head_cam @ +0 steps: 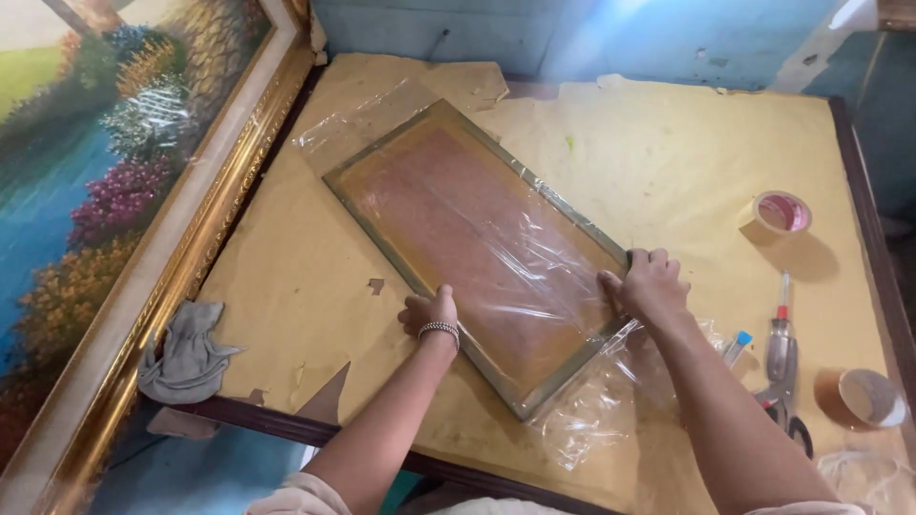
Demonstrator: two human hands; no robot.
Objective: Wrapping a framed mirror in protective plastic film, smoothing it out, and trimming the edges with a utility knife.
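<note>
Both hands grip the plastic-wrapped glass pane (477, 238): left hand (429, 313) on its near edge, right hand (651, 284) on its far one. Tape rolls (780, 214), scissors (782, 372) and a grey rag (186, 351) lie on the paper-covered counter (687, 153), beside a gilt-framed painting (105, 181).

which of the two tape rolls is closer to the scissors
The brown tape roll at the table's near right corner, lying right beside the scissors. The other tape roll, with a pinkish core, sits farther back toward the wall.

A framing workshop: gilt-framed painting (114, 191), tape rolls (782, 214), paper-covered worktable (668, 153).
</note>
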